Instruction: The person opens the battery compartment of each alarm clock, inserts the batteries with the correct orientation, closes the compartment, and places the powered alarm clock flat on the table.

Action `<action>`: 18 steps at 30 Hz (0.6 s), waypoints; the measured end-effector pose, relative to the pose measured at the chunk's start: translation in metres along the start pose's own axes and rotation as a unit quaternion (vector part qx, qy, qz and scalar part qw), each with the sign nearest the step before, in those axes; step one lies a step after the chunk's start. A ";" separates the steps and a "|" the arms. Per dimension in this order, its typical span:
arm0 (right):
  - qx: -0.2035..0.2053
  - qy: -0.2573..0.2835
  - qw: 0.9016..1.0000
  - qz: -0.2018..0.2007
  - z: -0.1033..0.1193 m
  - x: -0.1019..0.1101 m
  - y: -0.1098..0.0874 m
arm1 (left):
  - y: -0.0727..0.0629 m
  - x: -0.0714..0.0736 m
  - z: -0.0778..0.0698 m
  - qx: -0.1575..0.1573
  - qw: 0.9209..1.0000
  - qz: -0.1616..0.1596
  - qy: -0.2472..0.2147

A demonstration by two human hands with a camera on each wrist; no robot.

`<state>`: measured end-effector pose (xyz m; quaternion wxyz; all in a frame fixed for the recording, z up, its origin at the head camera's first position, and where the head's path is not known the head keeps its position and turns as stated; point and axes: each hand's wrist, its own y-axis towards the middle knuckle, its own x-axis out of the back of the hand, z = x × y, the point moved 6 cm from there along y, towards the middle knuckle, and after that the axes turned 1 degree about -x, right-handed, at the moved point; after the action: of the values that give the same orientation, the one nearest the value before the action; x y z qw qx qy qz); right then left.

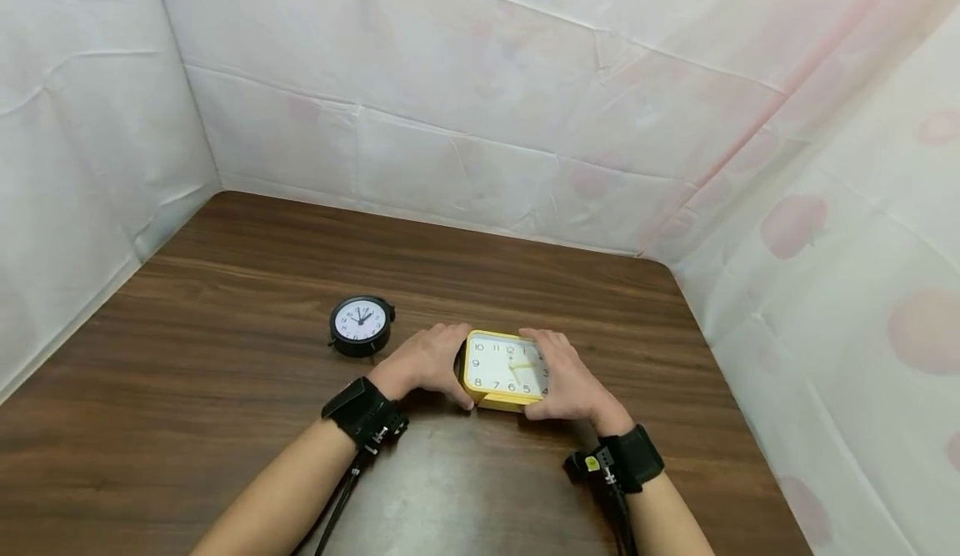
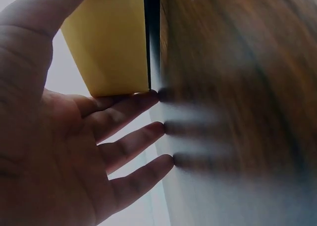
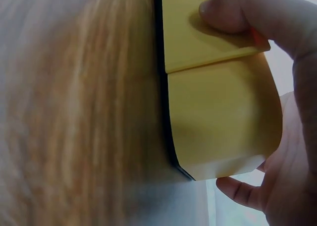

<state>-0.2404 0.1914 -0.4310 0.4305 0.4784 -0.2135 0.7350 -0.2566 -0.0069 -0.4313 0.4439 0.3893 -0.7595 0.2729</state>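
Observation:
A rectangular yellow clock [image 1: 498,364] with a white face lies face up on the wooden table. Its left end is held by my left hand [image 1: 429,362], the thumb at the near corner and fingers at the far one. In the left wrist view, the lower fingers [image 2: 136,141] reach down to the tabletop beside the clock's yellow side. My right hand [image 1: 568,381] grips the other end and covers part of the dial. The right wrist view has the thumb [image 3: 228,13] pressed on the yellow casing near a small screw, with fingers around the far side.
A round black alarm clock [image 1: 361,323] rests on the table to the left, just beyond my left hand. Pale patterned sheets [image 1: 450,156] enclose the brown wooden table [image 1: 187,356] at the back and both sides. Black straps with cables wrap both wrists.

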 end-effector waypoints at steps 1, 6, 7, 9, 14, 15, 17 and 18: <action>-0.002 -0.001 1.000 0.000 0.000 0.000 -0.002 | -0.001 -0.001 -0.001 -0.002 1.000 0.002 0.001; -0.004 -0.003 1.000 -0.005 0.003 -0.001 -0.006 | -0.005 -0.002 -0.003 -0.005 1.000 0.001 0.013; -0.002 -0.004 1.000 -0.006 0.004 -0.001 -0.006 | -0.007 -0.002 -0.003 -0.005 1.000 0.000 0.015; -0.003 -0.003 1.000 -0.005 0.006 -0.003 -0.006 | -0.010 -0.003 -0.003 -0.004 1.000 0.000 0.018; -0.003 -0.004 1.000 0.007 0.007 -0.003 -0.006 | -0.014 -0.005 -0.002 -0.001 1.000 0.000 0.017; -0.001 -0.007 1.000 0.009 0.007 -0.003 -0.006 | -0.014 -0.005 -0.002 0.000 1.000 0.001 0.017; 0.006 -0.015 1.000 0.012 0.007 -0.001 -0.006 | -0.015 -0.003 -0.002 0.002 1.000 -0.005 0.006; 0.010 -0.021 1.000 0.013 0.007 0.000 -0.006 | -0.016 -0.001 -0.002 0.002 1.000 -0.011 0.001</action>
<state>-0.2320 0.1897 -0.4282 0.4118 0.4951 -0.2207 0.7325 -0.2420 -0.0138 -0.4298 0.4472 0.3981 -0.7542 0.2697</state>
